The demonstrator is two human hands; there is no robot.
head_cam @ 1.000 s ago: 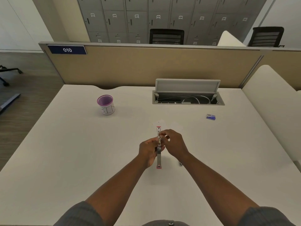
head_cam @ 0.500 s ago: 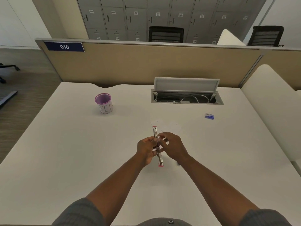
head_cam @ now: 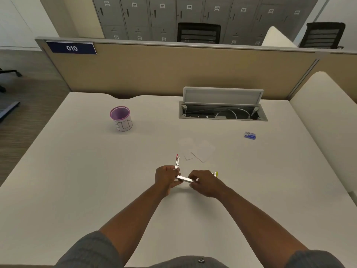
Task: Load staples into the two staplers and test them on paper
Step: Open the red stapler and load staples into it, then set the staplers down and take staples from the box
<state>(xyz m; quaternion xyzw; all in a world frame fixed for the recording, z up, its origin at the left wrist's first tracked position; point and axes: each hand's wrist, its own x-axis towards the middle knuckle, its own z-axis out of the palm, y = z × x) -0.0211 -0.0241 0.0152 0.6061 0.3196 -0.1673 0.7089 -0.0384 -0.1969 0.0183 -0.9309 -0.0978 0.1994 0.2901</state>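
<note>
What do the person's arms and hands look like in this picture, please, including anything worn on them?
Both forearms are bare from the elbows down. Grey sleeves of a soft, heathered-looking fabric, left sleeve and right sleeve, end around the elbows. The left hand and right hand are bare: no gloves, watch or bracelet in view. Rings cannot be ruled out at this size.

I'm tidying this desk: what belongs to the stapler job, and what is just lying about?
Job:
- red-tipped stapler, gripped by the left hand
- yellow-tipped stapler, under the right hand
- paper pieces
- blue staple box

Lying about:
- purple cup
- open cable tray
</note>
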